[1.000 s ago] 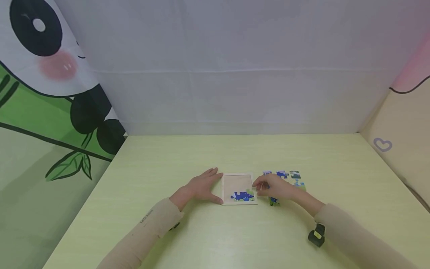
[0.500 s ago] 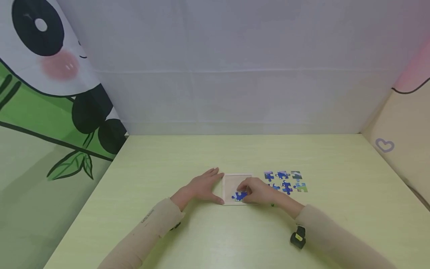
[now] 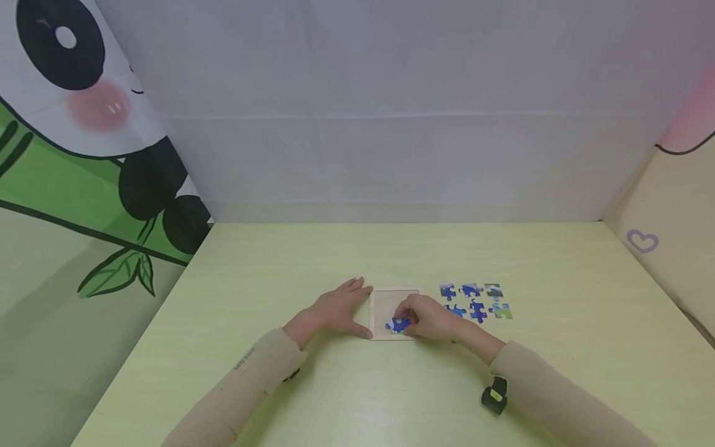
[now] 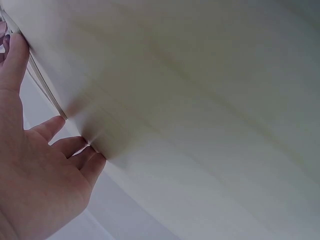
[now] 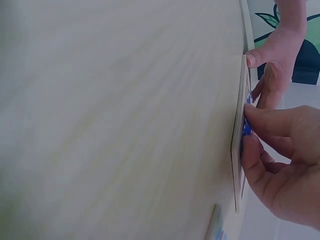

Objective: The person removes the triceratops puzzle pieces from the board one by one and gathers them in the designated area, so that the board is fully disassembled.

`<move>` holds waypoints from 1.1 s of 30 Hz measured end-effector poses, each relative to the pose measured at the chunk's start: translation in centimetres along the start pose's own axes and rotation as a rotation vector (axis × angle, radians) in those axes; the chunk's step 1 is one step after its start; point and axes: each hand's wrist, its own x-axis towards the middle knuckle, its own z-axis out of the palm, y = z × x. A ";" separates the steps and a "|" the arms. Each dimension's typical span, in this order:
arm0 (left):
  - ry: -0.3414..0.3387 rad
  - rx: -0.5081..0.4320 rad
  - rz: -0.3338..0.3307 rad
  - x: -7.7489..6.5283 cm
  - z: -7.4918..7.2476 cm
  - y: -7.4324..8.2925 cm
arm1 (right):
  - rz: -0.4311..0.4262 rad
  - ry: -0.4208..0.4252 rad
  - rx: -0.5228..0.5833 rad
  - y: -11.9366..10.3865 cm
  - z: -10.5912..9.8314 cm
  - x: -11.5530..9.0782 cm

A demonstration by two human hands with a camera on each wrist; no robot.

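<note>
A shallow wooden puzzle tray [image 3: 388, 302] lies on the table in front of me, with blue jigsaw pieces [image 3: 398, 325] in its lower part. My left hand [image 3: 337, 310] is spread along the tray's left side, thumb and index fingertip touching its edge. Over the tray's lower right, my right hand [image 3: 431, 318] pinches at a blue puzzle piece [image 5: 247, 126] between thumb and fingers, close to the tray floor. The right wrist view shows the blue between those fingertips. The hand covers most of the held piece and the tray's right side.
Several loose jigsaw pieces [image 3: 477, 309] lie in rows on the table to the right of the tray, one partly behind the right forearm. A pale cloth wall [image 3: 402, 167] stands along the table's back edge, with printed panels at both sides.
My right hand has moved left from the tray's right edge to over the blue pieces, then stayed there. The loose pieces behind it came into view. My left hand has stayed in place.
</note>
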 end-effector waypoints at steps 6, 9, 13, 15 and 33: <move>0.001 -0.003 0.000 -0.1 -0.1 0.1 | -0.007 0.028 -0.017 -0.2 -0.1 -0.2; -0.004 0.002 -0.003 -0.1 -0.1 0.1 | -0.015 0.024 -0.014 -0.3 -0.3 -0.3; -0.002 -0.004 -0.003 -0.1 -0.1 0.1 | -0.024 -0.003 0.036 -0.5 -0.7 -0.4; -0.001 -0.007 -0.003 0.0 -0.1 0.1 | -0.029 -0.023 0.057 -0.3 -0.9 -0.3; -0.007 -0.002 -0.014 -0.1 -0.1 0.2 | -0.067 -0.083 0.139 0.1 -2.5 -0.3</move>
